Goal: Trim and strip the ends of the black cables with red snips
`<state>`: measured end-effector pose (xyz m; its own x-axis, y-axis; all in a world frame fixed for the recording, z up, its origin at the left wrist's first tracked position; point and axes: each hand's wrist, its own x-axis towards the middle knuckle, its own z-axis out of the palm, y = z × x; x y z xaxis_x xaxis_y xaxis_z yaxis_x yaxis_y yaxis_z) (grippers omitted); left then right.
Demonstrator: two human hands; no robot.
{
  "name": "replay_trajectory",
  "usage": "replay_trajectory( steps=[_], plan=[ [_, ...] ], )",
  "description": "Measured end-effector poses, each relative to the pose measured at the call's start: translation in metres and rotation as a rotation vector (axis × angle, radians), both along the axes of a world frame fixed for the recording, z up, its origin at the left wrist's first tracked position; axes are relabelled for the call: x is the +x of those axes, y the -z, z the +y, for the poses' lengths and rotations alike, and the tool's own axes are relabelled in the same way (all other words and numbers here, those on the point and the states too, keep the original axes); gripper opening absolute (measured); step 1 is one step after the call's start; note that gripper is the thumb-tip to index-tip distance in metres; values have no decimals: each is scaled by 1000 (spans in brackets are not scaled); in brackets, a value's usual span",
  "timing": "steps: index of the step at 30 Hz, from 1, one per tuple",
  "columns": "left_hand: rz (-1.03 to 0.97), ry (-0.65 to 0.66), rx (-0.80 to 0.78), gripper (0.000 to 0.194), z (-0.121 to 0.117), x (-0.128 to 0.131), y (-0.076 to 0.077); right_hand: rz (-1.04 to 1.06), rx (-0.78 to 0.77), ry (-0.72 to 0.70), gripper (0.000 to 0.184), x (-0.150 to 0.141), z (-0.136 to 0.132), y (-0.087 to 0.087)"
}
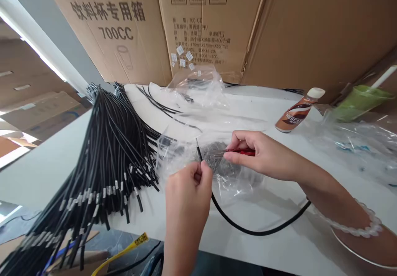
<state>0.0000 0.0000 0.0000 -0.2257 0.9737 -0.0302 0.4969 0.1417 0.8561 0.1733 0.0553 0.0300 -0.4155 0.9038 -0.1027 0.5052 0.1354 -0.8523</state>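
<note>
My left hand (188,193) is closed, with thumb and finger pinching a black cable (259,232) just below its end. The cable's stripped, silvery tip points up, and its length loops below and to the right. In my right hand (260,154) is a pair of tweezers with red handles (246,151), their thin metal tips pointing left toward the cable end. I cannot tell whether the tips touch it. Beneath both hands lies a clear plastic bag (237,185) with a heap of fine grey metal pieces (228,165), too small to name.
A large bundle of black cables (108,143) hangs over the table's left part. Cardboard boxes (204,40) stand behind. A Nescafé bottle (294,113), a green cup (361,100) and plastic wrap (356,152) are at the right. A yellow strap (120,253) is below the table's front edge.
</note>
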Motion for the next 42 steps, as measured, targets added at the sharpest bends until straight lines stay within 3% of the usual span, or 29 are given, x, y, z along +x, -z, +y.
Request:
replay_trajectory(
  steps=[3, 6, 11, 16, 26, 42],
  plan=[
    [-67, 38, -41, 40, 4, 0, -4, 16, -6, 15, 25, 5, 1, -1],
    [-91, -11, -46, 37, 7, -4, 0, 37, -7, 49, 25, 2, 4, 5],
    [7, -42, 9, 39, 12, -11, 12, 123, -75, 102, 27, -9, 9, 25],
    [102, -23, 13, 38, 14, -10, 10, 140, -135, 195, 31, -14, 10, 37],
    [76, -1, 0, 41, 12, -4, 8, 123, -168, 259, 30, -11, 13, 39],
    [31, -14, 18, 41, 8, -2, 6, 175, -177, 248, 27, -13, 12, 33]
  ],
)
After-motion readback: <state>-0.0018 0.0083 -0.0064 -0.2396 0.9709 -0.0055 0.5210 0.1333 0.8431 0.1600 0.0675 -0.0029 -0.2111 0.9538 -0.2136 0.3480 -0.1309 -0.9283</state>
